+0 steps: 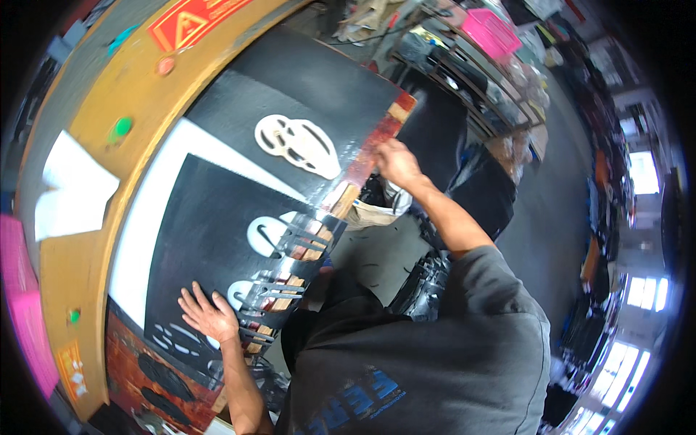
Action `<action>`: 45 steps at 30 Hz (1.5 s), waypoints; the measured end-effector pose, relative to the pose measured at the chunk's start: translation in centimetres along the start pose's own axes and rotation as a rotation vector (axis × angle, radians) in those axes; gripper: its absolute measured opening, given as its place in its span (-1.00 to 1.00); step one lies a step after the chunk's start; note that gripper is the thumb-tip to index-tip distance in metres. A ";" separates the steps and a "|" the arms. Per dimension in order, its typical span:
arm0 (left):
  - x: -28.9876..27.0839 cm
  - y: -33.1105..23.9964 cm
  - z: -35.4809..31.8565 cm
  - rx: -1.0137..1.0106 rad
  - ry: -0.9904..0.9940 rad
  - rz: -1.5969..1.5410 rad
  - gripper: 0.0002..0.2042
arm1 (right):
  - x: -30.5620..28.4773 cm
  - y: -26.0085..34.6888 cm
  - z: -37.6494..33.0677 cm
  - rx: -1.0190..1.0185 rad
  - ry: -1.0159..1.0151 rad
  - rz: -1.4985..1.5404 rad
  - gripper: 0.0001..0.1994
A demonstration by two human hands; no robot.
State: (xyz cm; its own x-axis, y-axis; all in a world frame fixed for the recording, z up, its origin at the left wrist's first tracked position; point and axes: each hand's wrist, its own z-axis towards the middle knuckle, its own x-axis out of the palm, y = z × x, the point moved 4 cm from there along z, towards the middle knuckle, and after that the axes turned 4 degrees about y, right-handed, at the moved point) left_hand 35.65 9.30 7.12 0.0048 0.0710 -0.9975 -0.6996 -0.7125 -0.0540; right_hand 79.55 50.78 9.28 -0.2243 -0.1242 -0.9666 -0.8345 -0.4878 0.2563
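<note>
My left hand (208, 316) lies flat with fingers spread on a black sheet (210, 217), close to its slotted, cut-out corner. White shows through the rounded holes in this sheet, and narrow black strips (279, 290) stick out past its edge. My right hand (397, 164) is closed at the worn red table edge (377, 134), above an open pale bag (380, 212). Its fingertips are partly hidden, so I cannot make out what they hold. A cream, rounded plate with dark slots (297, 145) rests on the dark surface to the left of that hand.
A yellow machine beam (94, 188) with green buttons and a white paper (76, 188) runs along the left. Black offcuts (424, 290) lie in a heap on the floor below the table. At the back stands a cluttered metal rack (471, 80) with a pink basket (491, 32).
</note>
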 end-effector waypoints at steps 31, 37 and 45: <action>1.1 28.6 -12.4 -0.733 0.651 -1.725 -0.56 | 14.6 63.9 -12.2 -1.255 0.657 0.371 -0.68; -1.7 28.5 -10.7 -0.439 0.750 -1.952 -0.53 | 15.6 64.1 -11.2 -1.096 0.831 0.457 -0.59; -0.6 25.0 -7.8 -0.674 0.815 -2.308 -0.63 | 12.6 64.7 -14.4 -1.335 0.737 0.132 -0.37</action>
State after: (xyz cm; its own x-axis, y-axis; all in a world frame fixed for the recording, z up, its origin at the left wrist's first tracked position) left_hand 23.73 -13.95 6.04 0.2817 0.6091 0.7414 0.9343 0.0017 -0.3564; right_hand 29.98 5.27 13.56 0.3702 -0.4192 -0.8290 0.3092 -0.7859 0.5355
